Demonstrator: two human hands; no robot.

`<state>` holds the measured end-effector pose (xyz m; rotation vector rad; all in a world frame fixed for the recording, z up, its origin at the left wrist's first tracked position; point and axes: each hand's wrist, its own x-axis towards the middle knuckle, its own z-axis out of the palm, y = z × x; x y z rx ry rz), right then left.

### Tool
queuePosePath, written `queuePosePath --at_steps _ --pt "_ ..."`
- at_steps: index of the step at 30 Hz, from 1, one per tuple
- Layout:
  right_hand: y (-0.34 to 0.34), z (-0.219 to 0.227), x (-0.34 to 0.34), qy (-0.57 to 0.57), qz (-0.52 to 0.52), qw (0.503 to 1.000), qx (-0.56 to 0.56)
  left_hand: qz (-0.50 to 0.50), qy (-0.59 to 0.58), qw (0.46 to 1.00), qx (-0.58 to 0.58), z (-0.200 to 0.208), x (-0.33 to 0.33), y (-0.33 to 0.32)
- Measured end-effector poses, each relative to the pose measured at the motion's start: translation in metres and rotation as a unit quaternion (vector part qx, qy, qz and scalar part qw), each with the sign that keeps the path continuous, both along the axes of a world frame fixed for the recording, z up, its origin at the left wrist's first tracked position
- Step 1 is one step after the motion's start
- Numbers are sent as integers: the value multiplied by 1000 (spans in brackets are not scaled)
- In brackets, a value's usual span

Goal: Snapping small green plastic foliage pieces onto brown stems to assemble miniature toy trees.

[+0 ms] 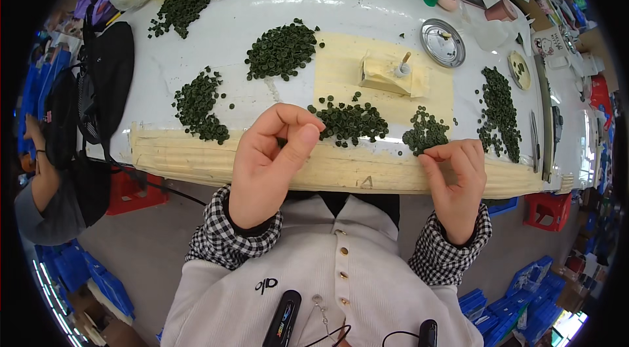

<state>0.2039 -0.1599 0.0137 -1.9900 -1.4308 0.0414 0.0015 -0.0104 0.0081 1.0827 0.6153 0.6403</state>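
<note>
From the left, we are seeing a side heap (200, 108) and a rear heap (282, 52) of dark green pieces lying apart, probably to leave elbow room. We are holding the left hand (262, 167) in a narrow pinch beside the central heap (354, 123), with the taped block (386, 77) standing behind, likely for easy reach. We are poising the right hand (458, 183), also narrowly pinched to suit tiny pieces, at the small heap's (426, 132) near edge; whether either pinch is gripping one, we cannot tell. An outer heap (499, 114) is lying farther right.
</note>
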Motion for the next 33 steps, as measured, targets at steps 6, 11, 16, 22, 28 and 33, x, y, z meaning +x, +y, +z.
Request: queuePosePath --at_steps 6,11,16,22,28,33 --pt "8 -3 -4 -39 -11 999 8 -8 -144 950 -277 5 -4 -1" --pt "11 -7 -3 -80 1 997 1 -23 -170 932 -321 8 -3 1" --pt "12 -13 1 -96 0 995 11 -60 -209 916 -336 -1 -6 4" --pt "9 -22 -1 -21 -42 992 115 -89 -181 930 -309 -7 -9 4" --pt "12 -14 -7 2 -33 994 107 -57 -120 949 -287 0 -1 -4" --pt "15 -8 -18 73 0 991 116 -58 -91 952 -286 6 5 -6"
